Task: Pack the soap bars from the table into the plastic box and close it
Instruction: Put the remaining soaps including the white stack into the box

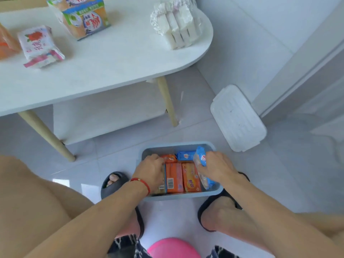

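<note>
From the head camera, a pale blue plastic box (pixel 181 195) sits on the tiled floor between the person's feet in dark slippers (pixel 111 183). The left hand (pixel 151 171) reaches into the box's left side, fingers curled down onto a wrapped soap bar there; whether it actually grips the bar cannot be told, since the hand covers it. Just right of that hand lie two orange soap bars (pixel 183 177) side by side, with a small orange pack and a blue bar (pixel 186 155) behind them at the far wall. The right hand (pixel 216 169) is closed around a blue-wrapped soap bar (pixel 202 165), holding it on edge against the box's right wall. A red string bracelet (pixel 142 182) circles the left wrist. The white lid (pixel 238 118) lies on the floor, well apart to the box's right rear. On the white desk (pixel 111 58) remain a rose-print soap pack (pixel 40 46), an orange multipack (pixel 83 17) and a bundle of white bars (pixel 178 23).
</note>
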Demonstrator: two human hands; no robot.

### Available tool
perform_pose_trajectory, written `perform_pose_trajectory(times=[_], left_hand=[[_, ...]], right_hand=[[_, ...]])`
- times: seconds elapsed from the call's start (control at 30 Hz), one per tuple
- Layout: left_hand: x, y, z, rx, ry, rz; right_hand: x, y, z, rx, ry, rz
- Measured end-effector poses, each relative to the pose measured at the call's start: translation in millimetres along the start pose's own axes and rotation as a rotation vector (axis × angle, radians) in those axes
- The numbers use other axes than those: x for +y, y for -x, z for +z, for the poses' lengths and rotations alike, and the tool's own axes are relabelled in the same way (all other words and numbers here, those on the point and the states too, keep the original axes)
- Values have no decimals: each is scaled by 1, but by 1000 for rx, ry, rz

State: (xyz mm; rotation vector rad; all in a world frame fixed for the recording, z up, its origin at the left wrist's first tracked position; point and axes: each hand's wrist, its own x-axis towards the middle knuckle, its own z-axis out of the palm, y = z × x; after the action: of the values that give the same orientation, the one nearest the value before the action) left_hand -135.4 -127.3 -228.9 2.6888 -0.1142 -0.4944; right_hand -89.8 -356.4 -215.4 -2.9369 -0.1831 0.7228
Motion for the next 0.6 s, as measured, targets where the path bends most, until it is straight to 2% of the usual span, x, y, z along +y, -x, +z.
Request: perform_pose_trajectory(times=[0.17, 0.33, 0.6], left_hand=[[-19, 4, 9, 75, -30, 6], [-31, 7, 17, 68, -98, 139], [-43, 7, 31, 75, -155, 193]], right_hand=[[-8, -18, 8, -142, 99, 69], [-21, -26, 27, -151, 169, 123], [-28, -22, 44, -151, 223, 96]])
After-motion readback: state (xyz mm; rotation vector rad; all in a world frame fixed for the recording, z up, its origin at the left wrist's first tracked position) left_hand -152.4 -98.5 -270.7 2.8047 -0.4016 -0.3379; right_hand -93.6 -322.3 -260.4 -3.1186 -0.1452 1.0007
